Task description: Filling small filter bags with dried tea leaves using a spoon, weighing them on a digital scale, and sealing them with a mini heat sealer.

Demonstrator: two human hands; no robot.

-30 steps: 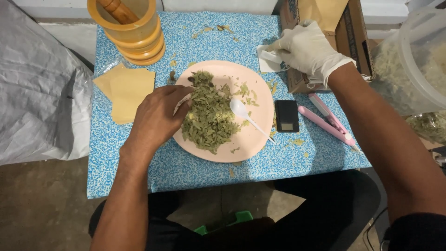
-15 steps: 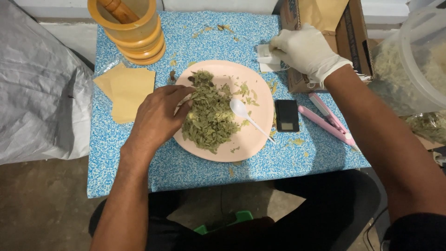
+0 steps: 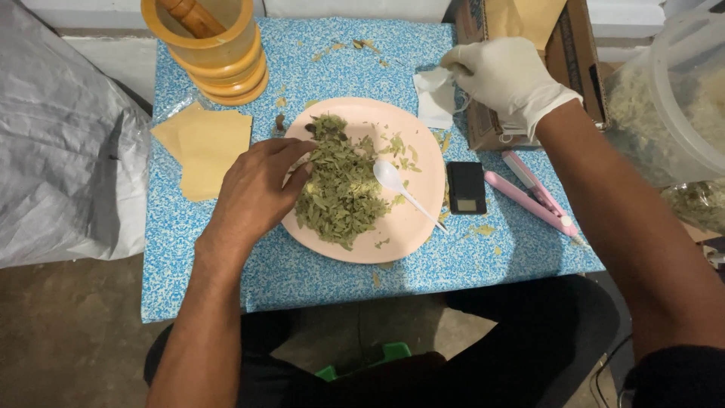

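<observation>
The gloved right hand (image 3: 507,78) has lifted a white sachet (image 3: 436,97) in its grip beside the cardboard box (image 3: 483,113).

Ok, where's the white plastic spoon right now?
In the head view, the white plastic spoon lies on the pink plate, right of the dried leaf pile, its handle pointing toward the small black scale.
</observation>
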